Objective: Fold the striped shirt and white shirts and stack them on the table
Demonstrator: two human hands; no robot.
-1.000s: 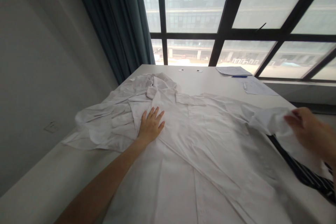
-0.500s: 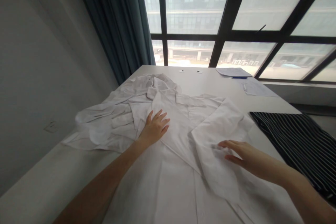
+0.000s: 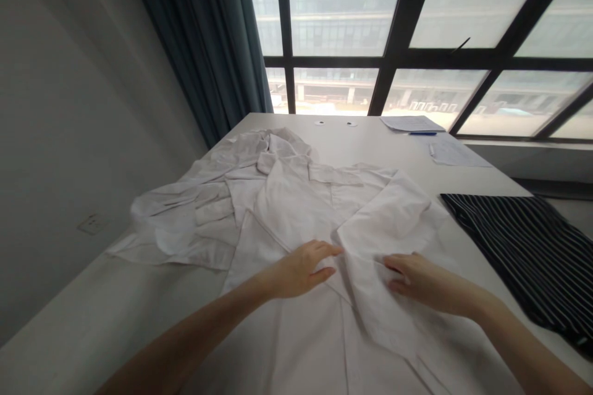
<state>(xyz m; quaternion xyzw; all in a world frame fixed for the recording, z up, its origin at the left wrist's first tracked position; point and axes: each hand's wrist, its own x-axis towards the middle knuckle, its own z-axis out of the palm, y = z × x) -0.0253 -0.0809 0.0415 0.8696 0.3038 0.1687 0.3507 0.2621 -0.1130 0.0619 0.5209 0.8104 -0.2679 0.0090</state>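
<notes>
A white shirt [image 3: 296,210] lies spread on a white table [image 3: 365,142], collar towards the window. Its right sleeve [image 3: 393,222] is folded over onto the shirt's front. My left hand [image 3: 301,268] rests flat on the middle of the shirt, fingers stretched towards the folded sleeve's edge. My right hand [image 3: 417,281] lies open on the folded sleeve, palm down, a little to the right of the left hand. Neither hand grips the cloth.
A dark striped garment [image 3: 523,253] lies on the table at the right. More rumpled white cloth [image 3: 185,216] bunches at the left. Papers [image 3: 412,124] and a blue pen [image 3: 422,133] sit near the window. A dark curtain [image 3: 208,43] hangs at the back left.
My right hand carried the sleeve from the far right and folded it over the shirt's front, uncovering the striped garment. My left hand slid from the collar area down to the shirt's middle.
</notes>
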